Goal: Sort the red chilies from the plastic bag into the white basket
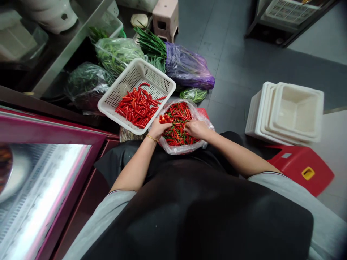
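Observation:
Many red chillies with green stems fill an open clear plastic bag close to my lap. My left hand, with a thin bracelet at its wrist, is closed round a bunch of red chillies at the bag's left side. Over the right part of the bag, my right hand has its fingers pinched together among the chillies; what they hold is hidden. A white perforated basket, tilted in view, stands beyond my left hand with a heap of red chillies inside.
Bagged greens and a purple bag of vegetables lie beyond the basket. A pink stool stands behind them. At right are stacked white baskets and a red plastic object. A pink-framed glass case is at left.

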`<action>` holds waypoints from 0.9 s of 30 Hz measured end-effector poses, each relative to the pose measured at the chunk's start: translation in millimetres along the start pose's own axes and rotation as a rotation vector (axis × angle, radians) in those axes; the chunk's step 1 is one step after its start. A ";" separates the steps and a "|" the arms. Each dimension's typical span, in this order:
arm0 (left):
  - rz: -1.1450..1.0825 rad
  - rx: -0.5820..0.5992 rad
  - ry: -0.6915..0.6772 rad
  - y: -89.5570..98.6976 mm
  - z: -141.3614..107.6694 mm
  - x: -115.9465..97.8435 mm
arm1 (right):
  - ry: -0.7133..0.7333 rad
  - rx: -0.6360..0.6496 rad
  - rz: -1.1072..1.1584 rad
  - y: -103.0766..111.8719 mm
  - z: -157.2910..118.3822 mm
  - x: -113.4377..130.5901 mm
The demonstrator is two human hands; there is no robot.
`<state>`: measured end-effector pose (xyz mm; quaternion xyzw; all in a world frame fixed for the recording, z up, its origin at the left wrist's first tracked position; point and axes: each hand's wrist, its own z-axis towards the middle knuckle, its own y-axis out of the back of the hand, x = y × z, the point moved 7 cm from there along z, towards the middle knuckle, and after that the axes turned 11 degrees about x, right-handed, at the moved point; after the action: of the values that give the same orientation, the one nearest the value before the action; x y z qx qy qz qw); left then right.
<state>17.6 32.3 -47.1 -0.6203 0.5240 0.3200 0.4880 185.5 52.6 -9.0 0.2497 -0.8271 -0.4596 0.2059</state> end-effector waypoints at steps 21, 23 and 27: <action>0.345 0.327 0.053 -69.8 -8.2 4.3 | 0.079 -0.052 0.805 9.7 10.5 -21.2; 0.149 0.395 0.198 -71.7 -9.6 11.1 | 0.143 -0.168 0.829 23.0 6.5 -10.2; -0.042 0.307 0.280 -57.0 -9.2 9.5 | 0.185 -0.323 0.614 35.4 -6.6 2.8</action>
<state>73.8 18.9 -37.4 -0.5877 0.6164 0.1369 0.5059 179.1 62.6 25.1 -0.0056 -0.7582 -0.4765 0.4450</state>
